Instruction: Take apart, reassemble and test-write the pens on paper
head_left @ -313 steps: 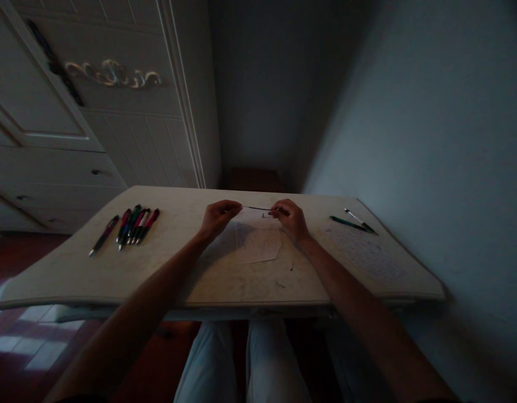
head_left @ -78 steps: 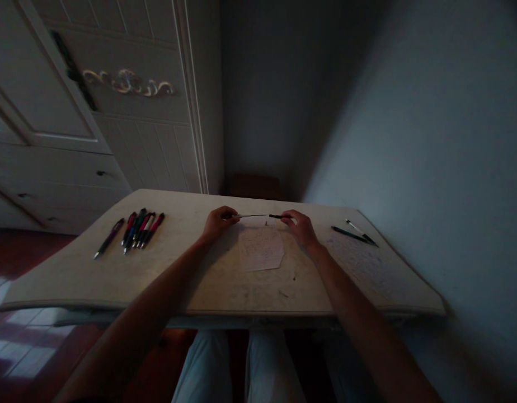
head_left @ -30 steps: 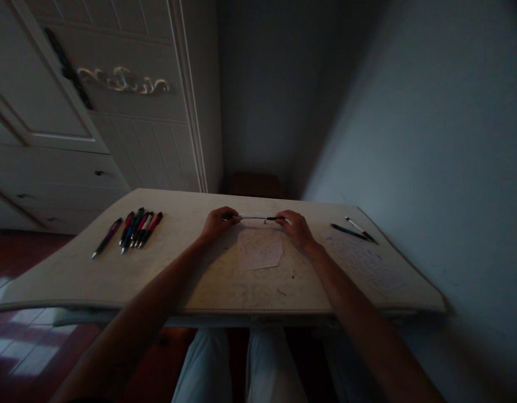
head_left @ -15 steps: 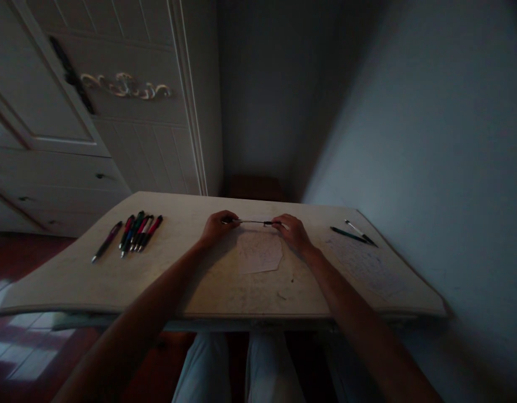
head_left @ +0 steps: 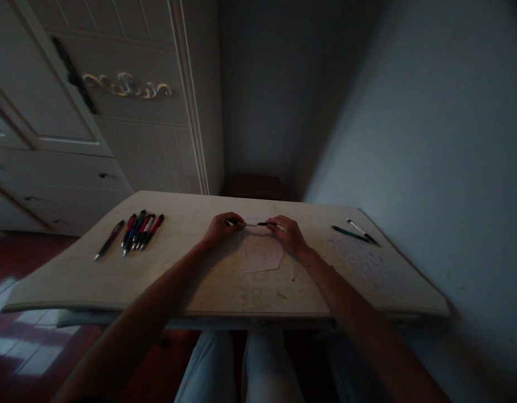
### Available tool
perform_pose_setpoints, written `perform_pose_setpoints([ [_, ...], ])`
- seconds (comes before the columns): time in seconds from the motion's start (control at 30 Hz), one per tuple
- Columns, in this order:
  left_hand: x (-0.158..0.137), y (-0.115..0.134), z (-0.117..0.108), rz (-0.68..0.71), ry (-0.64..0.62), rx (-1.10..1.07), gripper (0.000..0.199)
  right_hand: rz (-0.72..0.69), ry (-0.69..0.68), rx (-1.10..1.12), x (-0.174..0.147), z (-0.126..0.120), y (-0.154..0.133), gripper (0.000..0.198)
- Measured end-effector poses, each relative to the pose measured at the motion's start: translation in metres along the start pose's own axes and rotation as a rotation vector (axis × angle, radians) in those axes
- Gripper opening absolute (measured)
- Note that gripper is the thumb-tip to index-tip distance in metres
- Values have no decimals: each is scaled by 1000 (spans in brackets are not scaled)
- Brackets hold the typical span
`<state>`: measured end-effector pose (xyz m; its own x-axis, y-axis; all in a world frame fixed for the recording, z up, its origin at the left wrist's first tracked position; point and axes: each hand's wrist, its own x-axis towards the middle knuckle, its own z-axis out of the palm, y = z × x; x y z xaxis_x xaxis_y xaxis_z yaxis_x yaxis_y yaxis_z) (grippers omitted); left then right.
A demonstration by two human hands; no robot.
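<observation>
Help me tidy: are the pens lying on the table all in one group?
No, a cluster of pens lies on the left, while a teal pen and a white pen lie on the right.

The table (head_left: 74,280) is being seen in cream, mottled with grey-brown smudges. Red, blue, green, white, black and silver are being shown on the bunched pens (head_left: 143,232). The lone pen (head_left: 109,240) is being seen as dark purple, black and silver; the slim pen (head_left: 349,233) is being seen as teal, and the two-tone pen (head_left: 362,230) as white and black. The held rod (head_left: 250,225) is being shown pale, the held piece (head_left: 262,224) black. Pinkish white is being marked with faint scribbled lines on the paper (head_left: 261,258); the sheet (head_left: 363,260) is being patterned in blue-violet. The cabinet (head_left: 149,162) is being seen in off-white, its moulding (head_left: 126,85) in pale gold, the wall (head_left: 430,140) in blue-grey.
</observation>
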<state>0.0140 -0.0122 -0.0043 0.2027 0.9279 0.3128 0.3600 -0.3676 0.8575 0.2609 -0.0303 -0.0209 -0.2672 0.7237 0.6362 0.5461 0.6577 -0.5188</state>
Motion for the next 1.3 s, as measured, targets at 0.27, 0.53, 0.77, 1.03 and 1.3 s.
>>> perform_pose_setpoints([
  [0.27, -1, -3, 3, 38, 6, 30, 20, -53, -23, 5, 1, -2, -5, 16],
  [0.53, -2, 1, 0, 45, -20, -1, 22, -44, -27, 8, 1, -1, -3, 15],
  [0.77, -2, 1, 1, 44, -28, -11, 22, -12, -6, 30, 3, 0, -4, 17],
  [1.03, -6, -1, 6, 167, 86, 62, 12, 140, -16, 100, 4, 4, -10, 17],
  [1.3, -7, 4, 9, 371, 124, 75, 11, 329, -8, 284, 5, 12, -16, 29],
])
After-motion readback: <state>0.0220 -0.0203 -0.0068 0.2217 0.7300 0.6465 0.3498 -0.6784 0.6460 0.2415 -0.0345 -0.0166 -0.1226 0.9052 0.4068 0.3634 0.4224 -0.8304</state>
